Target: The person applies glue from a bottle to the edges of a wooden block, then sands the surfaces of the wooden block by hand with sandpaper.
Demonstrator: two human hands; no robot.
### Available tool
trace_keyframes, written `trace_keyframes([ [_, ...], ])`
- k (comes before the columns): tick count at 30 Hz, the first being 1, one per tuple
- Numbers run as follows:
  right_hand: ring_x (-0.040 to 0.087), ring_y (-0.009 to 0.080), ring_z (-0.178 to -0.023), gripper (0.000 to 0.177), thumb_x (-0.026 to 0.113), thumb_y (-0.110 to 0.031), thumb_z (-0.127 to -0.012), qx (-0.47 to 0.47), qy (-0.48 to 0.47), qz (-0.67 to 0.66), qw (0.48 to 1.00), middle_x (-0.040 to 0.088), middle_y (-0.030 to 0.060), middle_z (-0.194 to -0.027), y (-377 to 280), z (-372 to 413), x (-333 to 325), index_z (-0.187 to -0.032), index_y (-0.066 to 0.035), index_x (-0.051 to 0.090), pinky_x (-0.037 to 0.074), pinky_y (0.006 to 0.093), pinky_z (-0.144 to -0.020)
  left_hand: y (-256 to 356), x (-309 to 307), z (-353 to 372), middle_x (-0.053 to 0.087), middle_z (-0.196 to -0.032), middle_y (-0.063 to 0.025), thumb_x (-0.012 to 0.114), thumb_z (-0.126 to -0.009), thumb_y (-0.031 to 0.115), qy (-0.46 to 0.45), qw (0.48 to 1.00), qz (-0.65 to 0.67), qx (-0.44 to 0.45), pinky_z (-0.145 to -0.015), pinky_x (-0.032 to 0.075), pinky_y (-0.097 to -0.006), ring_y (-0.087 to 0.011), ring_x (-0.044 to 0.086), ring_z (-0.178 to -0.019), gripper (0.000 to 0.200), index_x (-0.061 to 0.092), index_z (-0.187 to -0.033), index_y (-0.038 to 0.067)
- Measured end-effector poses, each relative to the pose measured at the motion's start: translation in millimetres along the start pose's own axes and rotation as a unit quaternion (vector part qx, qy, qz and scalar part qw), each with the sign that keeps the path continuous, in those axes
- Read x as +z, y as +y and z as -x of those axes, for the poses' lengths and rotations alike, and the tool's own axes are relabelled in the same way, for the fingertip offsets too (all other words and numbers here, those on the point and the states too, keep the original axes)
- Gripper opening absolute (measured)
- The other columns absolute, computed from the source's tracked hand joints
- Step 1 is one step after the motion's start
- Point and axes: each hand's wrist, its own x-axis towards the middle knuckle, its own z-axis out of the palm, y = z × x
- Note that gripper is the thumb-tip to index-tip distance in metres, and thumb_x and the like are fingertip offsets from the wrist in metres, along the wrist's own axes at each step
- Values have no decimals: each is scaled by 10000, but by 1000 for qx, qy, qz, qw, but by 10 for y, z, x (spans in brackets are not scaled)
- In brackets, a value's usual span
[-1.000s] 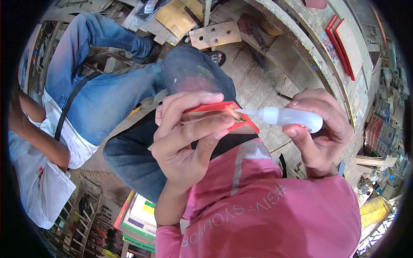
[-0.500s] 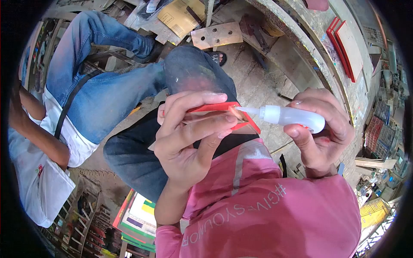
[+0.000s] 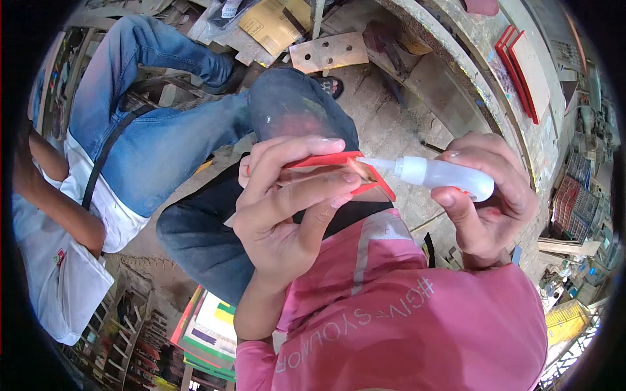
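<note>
My left hand (image 3: 283,208) is closed around a small red-edged wooden piece (image 3: 383,184), its fingers pinching the piece from above and below. Bare wood shows on the inner side near the piece's right end. A white translucent squeeze bottle (image 3: 450,179) lies sideways in my right hand (image 3: 489,195), between thumb and fingers. The bottle's narrow tip points left and meets, or almost meets, the top red edge of the piece. Part of the piece is hidden behind my left fingers.
Another person in blue jeans (image 3: 169,140) sits close on the left. Red-edged panels (image 3: 528,75) lie on the workbench (image 3: 479,49) at upper right. A board with holes (image 3: 329,53) stands ahead. Colored sheets (image 3: 208,326) are stacked at lower left.
The bottle has tilted slightly, and its tip has shifted a little left and up along the red edge. My left hand stays almost still.
</note>
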Motion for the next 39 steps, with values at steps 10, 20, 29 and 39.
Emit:
trace_keyframes([
  [10,665,246,-724,291,809,-61,-720,14,-20,10,1000,665,192,-820,-4,35,-40,-918,100,669,523,304,-629,15,-9,1,662,-1088,-133,755,-744,76,-16,1000,4,-16,-874,413,-326,-235,601,-968,179,744,-922,76],
  [20,664,251,-734,273,800,-66,-728,27,-37,9,999,661,188,-826,10,80,-68,-911,94,674,518,308,-641,2,8,-8,697,-1038,-80,811,-666,146,12,1000,4,-27,-860,368,-330,-218,607,-933,233,769,-893,110],
  [29,665,251,-726,264,791,-45,-715,43,-37,8,998,661,182,-819,20,135,-79,-911,88,677,519,307,-643,14,5,7,696,-1038,-87,805,-677,144,17,999,4,-50,-859,373,-332,-225,599,-948,214,770,-884,104],
  [39,667,249,-711,257,795,-51,-712,54,-49,12,997,665,176,-810,13,160,-111,-901,81,682,518,299,-623,47,7,4,695,-1027,-91,810,-672,153,16,997,2,-72,-871,385,-342,-229,599,-957,219,770,-880,98],
])
